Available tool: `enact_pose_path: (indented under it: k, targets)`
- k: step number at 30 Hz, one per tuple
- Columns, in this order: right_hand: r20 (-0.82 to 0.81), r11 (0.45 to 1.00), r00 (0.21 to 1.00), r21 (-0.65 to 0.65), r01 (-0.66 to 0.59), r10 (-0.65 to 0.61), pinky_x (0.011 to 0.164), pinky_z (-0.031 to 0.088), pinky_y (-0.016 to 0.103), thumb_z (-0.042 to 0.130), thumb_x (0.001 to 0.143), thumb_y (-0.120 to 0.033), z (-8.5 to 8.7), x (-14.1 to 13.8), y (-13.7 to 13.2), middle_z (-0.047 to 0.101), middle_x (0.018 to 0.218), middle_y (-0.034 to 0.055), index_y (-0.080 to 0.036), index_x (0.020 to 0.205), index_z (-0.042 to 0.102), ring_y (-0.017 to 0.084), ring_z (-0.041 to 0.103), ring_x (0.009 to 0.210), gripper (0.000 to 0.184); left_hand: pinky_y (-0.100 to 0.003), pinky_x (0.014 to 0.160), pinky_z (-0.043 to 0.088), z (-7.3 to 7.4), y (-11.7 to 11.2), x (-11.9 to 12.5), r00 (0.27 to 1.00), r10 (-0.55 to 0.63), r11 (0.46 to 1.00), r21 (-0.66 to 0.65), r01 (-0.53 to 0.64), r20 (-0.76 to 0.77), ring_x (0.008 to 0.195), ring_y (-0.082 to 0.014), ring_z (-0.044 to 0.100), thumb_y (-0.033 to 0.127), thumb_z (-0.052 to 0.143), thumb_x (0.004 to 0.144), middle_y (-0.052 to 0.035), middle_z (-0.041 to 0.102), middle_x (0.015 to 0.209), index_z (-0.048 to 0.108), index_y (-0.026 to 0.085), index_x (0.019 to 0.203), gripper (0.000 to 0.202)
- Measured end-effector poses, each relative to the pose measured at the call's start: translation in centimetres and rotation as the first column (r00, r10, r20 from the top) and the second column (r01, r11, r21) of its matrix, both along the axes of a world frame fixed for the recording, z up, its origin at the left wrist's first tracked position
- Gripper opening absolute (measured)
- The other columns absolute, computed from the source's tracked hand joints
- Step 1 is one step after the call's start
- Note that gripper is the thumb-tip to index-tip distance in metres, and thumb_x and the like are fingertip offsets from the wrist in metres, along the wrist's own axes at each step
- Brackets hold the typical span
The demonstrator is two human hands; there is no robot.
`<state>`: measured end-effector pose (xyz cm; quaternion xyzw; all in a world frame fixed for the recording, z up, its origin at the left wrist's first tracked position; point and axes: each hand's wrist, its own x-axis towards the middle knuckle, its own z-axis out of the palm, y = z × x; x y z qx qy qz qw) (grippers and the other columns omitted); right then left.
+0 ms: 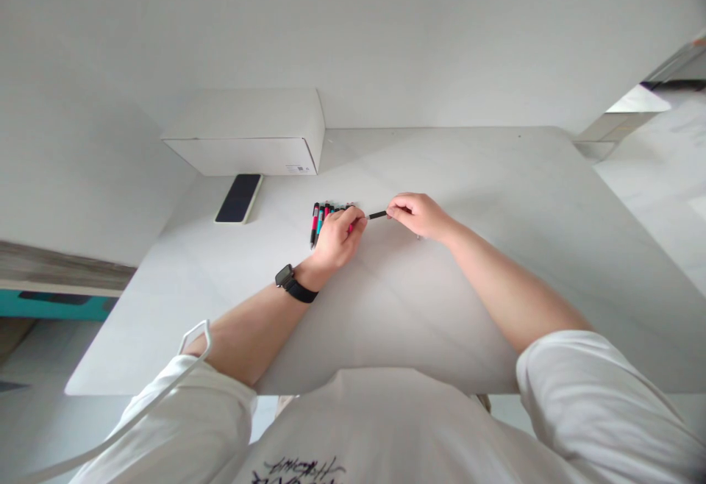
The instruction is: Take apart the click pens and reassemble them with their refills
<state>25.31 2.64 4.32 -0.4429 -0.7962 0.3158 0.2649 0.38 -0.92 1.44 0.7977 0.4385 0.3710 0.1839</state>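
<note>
Both hands meet over the middle of a white table [496, 197]. My left hand [337, 237], with a black watch on its wrist, is closed around the pink end of a pen [371, 215]. My right hand [418, 213] pinches the black end of the same pen, which spans the small gap between the hands. Several pens [323, 215] with pink, teal and black bodies lie in a row on the table just behind my left hand, partly hidden by it.
A white cardboard box [245, 131] stands at the back left against the wall. A phone [239, 198] lies face up in front of it. The table's near edge runs just before my chest.
</note>
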Motion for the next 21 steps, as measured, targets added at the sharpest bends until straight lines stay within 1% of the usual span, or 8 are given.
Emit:
enact_pose_path:
  k: [4, 6, 9, 11, 13, 16, 19, 21]
  targets:
    - [-0.047, 0.995, 0.999, 0.1, -0.021, 0.026, 0.072, 0.042, 0.03, 0.065, 0.093, -0.04, -0.29, -0.21, 0.1, 0.069, 0.088, 0.0029, -0.022, 0.089, 0.071, 0.016, 0.056, 0.074, 0.02, -0.032, 0.073, 0.045, 0.19, -0.07, 0.05, 1.0, 0.018, 0.999, -0.034, -0.017, 0.015, 0.073, -0.0179, 0.059, 0.033, 0.042, 0.108, -0.0025, 0.062, 0.075, 0.056, 0.022, 0.085, 0.029]
    - [-0.061, 0.993, 0.998, 0.114, -0.024, 0.031, 0.074, 0.044, 0.03, 0.066, 0.091, -0.039, -0.33, -0.25, 0.11, 0.07, 0.091, 0.0034, -0.022, 0.092, 0.071, 0.016, 0.057, 0.075, 0.018, -0.031, 0.07, 0.044, 0.24, -0.11, 0.1, 0.999, 0.023, 0.999, -0.044, -0.022, 0.03, 0.071, -0.0174, 0.058, 0.034, 0.041, 0.108, -0.0022, 0.061, 0.074, 0.055, 0.022, 0.083, 0.031]
    - [-0.072, 0.999, 0.997, 0.053, -0.008, 0.012, 0.075, 0.046, 0.03, 0.069, 0.09, -0.044, -0.2, -0.19, -0.02, 0.072, 0.097, 0.0041, -0.023, 0.106, 0.072, 0.016, 0.059, 0.077, 0.027, -0.03, 0.066, 0.043, 0.25, -0.17, 0.17, 0.998, 0.035, 0.998, -0.057, -0.031, 0.057, 0.069, -0.0166, 0.057, 0.036, 0.04, 0.109, -0.0016, 0.061, 0.073, 0.055, 0.023, 0.084, 0.032]
    - [-0.049, 1.0, 0.999, -0.016, 0.007, -0.008, 0.072, 0.045, 0.03, 0.067, 0.091, -0.051, -0.08, -0.14, -0.15, 0.073, 0.096, 0.0039, -0.023, 0.109, 0.072, 0.017, 0.06, 0.076, 0.033, -0.03, 0.065, 0.043, 0.24, -0.19, 0.19, 0.997, 0.043, 0.997, -0.064, -0.039, 0.065, 0.068, -0.0164, 0.057, 0.037, 0.04, 0.109, -0.0014, 0.061, 0.074, 0.055, 0.023, 0.085, 0.032]
    - [-0.005, 0.997, 1.0, -0.077, 0.024, -0.025, 0.067, 0.042, 0.029, 0.058, 0.096, -0.056, -0.03, -0.13, -0.25, 0.072, 0.089, 0.0034, -0.023, 0.102, 0.073, 0.017, 0.058, 0.072, 0.037, -0.03, 0.066, 0.044, 0.23, -0.2, 0.21, 0.997, 0.045, 0.997, -0.065, -0.041, 0.062, 0.068, -0.0164, 0.057, 0.037, 0.04, 0.109, -0.0014, 0.061, 0.074, 0.055, 0.023, 0.085, 0.032]
    - [0.036, 0.993, 0.999, -0.109, 0.036, -0.033, 0.063, 0.039, 0.029, 0.049, 0.101, -0.056, -0.18, -0.16, -0.22, 0.07, 0.08, 0.0026, -0.022, 0.092, 0.072, 0.016, 0.056, 0.067, 0.042, -0.031, 0.066, 0.045, 0.22, -0.19, 0.22, 0.998, 0.04, 0.997, -0.062, -0.037, 0.055, 0.068, -0.0165, 0.058, 0.037, 0.041, 0.109, -0.0015, 0.062, 0.074, 0.056, 0.023, 0.085, 0.032]
    - [-0.031, 0.998, 1.0, -0.061, 0.0, -0.002, 0.068, 0.043, 0.029, 0.06, 0.095, -0.052, -0.48, -0.17, -0.02, 0.07, 0.086, 0.0024, -0.022, 0.098, 0.07, 0.016, 0.058, 0.072, 0.031, -0.031, 0.066, 0.044, 0.21, -0.18, 0.19, 0.997, 0.048, 0.997, -0.071, -0.044, 0.054, 0.068, -0.0165, 0.058, 0.038, 0.041, 0.109, -0.0016, 0.062, 0.074, 0.056, 0.023, 0.085, 0.032]
    - [-0.097, 0.999, 0.995, -0.046, -0.017, 0.012, 0.073, 0.046, 0.029, 0.067, 0.091, -0.05, -0.62, -0.13, 0.12, 0.072, 0.096, 0.003, -0.023, 0.109, 0.068, 0.016, 0.061, 0.078, 0.032, -0.03, 0.066, 0.044, 0.21, -0.18, 0.17, 0.997, 0.054, 0.996, -0.08, -0.05, 0.055, 0.069, -0.0168, 0.059, 0.04, 0.041, 0.109, -0.0017, 0.062, 0.074, 0.056, 0.023, 0.085, 0.033]
